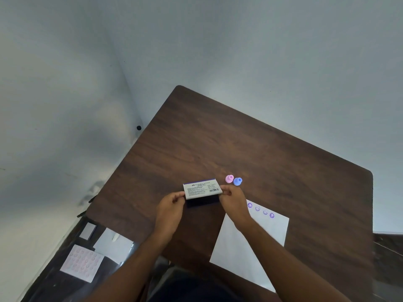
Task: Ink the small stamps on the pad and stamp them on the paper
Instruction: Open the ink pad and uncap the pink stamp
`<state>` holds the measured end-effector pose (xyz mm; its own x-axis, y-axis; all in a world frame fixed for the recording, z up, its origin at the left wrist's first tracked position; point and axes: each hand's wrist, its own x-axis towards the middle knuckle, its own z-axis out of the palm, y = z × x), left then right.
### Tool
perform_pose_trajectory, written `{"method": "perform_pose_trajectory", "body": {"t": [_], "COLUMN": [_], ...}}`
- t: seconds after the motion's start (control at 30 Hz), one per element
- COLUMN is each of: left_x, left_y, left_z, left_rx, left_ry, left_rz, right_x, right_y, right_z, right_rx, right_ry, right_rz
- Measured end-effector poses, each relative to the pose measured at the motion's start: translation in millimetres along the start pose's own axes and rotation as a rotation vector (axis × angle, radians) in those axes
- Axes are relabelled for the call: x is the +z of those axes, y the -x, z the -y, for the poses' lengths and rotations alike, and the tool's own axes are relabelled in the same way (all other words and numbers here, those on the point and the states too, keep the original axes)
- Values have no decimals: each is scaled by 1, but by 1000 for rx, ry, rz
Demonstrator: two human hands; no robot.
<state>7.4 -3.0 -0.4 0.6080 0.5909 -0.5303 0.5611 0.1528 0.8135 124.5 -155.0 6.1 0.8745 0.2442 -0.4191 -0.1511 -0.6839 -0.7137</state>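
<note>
The ink pad (202, 189) sits near the middle of the dark wooden table, its white labelled lid partly raised over the dark blue base. My left hand (172, 203) pinches the lid's left end and my right hand (232, 198) pinches its right end. A small pink stamp (229, 178) and a small blue stamp (237, 181) stand side by side just beyond my right hand, untouched. The white paper (244, 247) lies to the right under my right forearm, with several purple smiley prints (261, 210) along its far edge.
The table (239, 138) is pushed against a pale wall at the back and left. Lower left, a second dark surface holds a pink dotted sheet (82, 263), a white sheet (113, 245) and a small grey card (88, 231).
</note>
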Motion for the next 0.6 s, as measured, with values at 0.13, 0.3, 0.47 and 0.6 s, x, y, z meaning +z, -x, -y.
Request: {"method": "perform_pose_trajectory", "body": {"t": [0.13,0.3,0.47,0.6], "left_x": [-1,-4,-7,-5], "left_y": [-11,-23,-35,-46], "left_z": [-10,-19,-27,-31], "left_rx": [-3,5,-5,-48], "left_ry": [87,80,36,68], "left_rz": [-21,-18,13,37], "right_x": [-3,-5,0,7], "right_y": [-8,-23,-39,-50], "right_z": [10,20,31,37], "right_rx": [39,40,69,70], "right_ry": [-37,-34,-57,-33], "right_rz": [-8,-1,31,43]}}
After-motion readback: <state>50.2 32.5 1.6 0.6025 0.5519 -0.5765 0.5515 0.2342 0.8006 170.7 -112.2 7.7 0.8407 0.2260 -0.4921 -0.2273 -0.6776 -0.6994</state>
